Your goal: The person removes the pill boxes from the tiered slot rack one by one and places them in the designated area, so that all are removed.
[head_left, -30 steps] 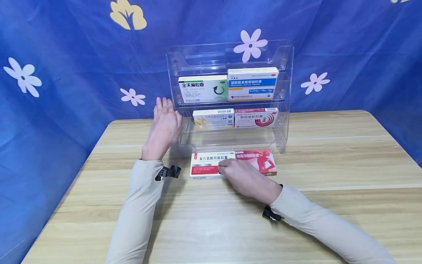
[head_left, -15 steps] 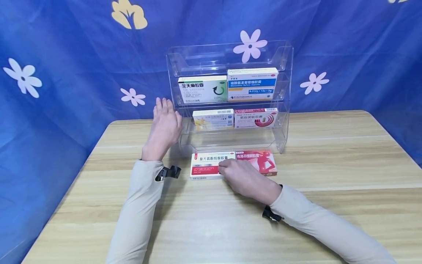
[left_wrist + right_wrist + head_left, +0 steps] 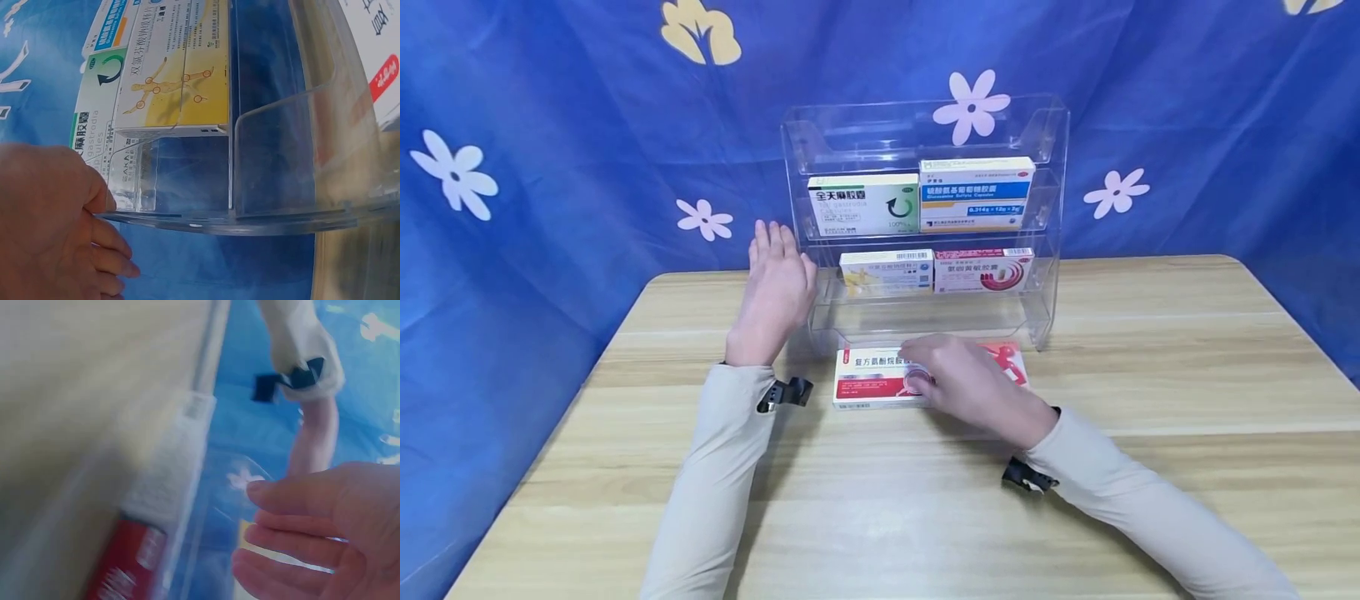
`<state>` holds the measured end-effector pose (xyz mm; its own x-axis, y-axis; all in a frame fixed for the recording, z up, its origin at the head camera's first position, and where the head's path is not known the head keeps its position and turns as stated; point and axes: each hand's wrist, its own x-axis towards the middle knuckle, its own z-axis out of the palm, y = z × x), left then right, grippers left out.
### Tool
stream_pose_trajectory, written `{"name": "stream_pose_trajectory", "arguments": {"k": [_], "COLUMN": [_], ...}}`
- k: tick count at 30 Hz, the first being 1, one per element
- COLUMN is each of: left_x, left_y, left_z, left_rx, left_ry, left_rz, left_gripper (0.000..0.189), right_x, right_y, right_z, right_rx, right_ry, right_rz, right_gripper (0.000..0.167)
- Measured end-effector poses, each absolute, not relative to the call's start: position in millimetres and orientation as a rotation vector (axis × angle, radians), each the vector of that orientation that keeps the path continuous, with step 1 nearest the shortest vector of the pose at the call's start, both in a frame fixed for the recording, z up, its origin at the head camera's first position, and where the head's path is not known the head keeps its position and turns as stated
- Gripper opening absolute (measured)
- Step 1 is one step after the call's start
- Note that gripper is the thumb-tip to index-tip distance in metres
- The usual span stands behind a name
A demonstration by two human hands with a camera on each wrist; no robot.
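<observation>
A wooden table (image 3: 1150,358) bears the clear rack (image 3: 925,317). Against the rack's left side rests the left hand (image 3: 771,287), fingers straight, gripping nothing; in front of the rack hangs the right hand (image 3: 973,382), fingers loosely parted, holding nothing. Inside the rack stands a blue-and-white box (image 3: 976,196). In front of the rack lie a white-and-red box (image 3: 872,383) and, partly hidden by the right hand, a red box (image 3: 1009,362).

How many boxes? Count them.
6: white-green box, white-blue box higher on the stand; white-yellow box, white-pink box lower; white-red box, red box in front. More may hide.
</observation>
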<state>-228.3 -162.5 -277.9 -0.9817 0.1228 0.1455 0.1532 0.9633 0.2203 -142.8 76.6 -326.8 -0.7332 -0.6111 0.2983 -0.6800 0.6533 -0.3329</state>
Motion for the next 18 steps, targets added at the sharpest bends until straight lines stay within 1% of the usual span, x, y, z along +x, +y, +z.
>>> {"name": "stream_pose_trajectory", "arguments": {"k": [4,9,14,18], "left_x": [-228,-227,-227,-226], "left_y": [-161,-160,-159,-160], "left_z": [-278,-279,-279,-278], "left_rx": [-0.212,-0.215,-0.2,-0.181], "left_ry": [-2.967,-2.959,-2.963,-2.979], "left_rz": [-0.302,-0.3,-0.271,-0.242], "left_gripper": [0.059,0.059,0.059,0.06], "right_x": [-149,-160,-175,-184], "right_y": [90,113,136,151], "right_z": [-310,-287,-273,-270], "right_rx": [0.877,0.647,0.47,0.35], "right_ry": [-2.715,-2.669,-2.6,-2.585], "right_rz": [0.734,0.786,0.753,0.745], "right_gripper": [0.035,0.04,0.04,0.04]}}
